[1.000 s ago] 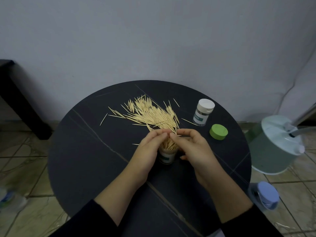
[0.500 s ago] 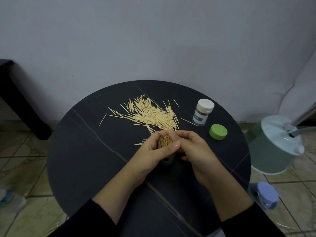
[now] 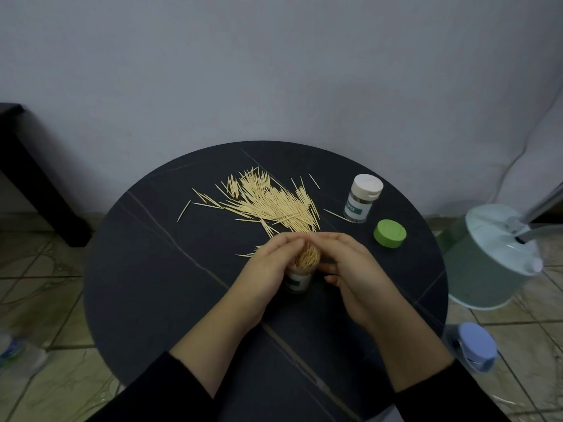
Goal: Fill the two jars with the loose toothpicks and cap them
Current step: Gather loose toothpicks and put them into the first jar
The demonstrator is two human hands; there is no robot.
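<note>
A small clear jar (image 3: 297, 282) with a green label stands open at the middle of the round black table (image 3: 158, 269), with a bundle of toothpicks (image 3: 309, 257) upright in it. My left hand (image 3: 268, 269) curls round the jar's left side and the bundle. My right hand (image 3: 355, 277) cups the bundle from the right, and the fingertips of both hands meet over the toothpick tips. A pile of loose toothpicks (image 3: 271, 202) lies just beyond. A second jar (image 3: 362, 198) with a white cap stands at the back right. A loose green cap (image 3: 390, 233) lies near it.
A pale green bucket-like appliance (image 3: 490, 260) stands on the tiled floor right of the table, with a blue-lidded bottle (image 3: 475, 345) in front of it. A dark piece of furniture (image 3: 27, 178) is at the far left. A few stray toothpicks lie left of the pile.
The toothpicks in the jar were splayed and are now gathered into a tight bundle. My left thumb has moved off the front, and both hands have drawn in round the bundle.
</note>
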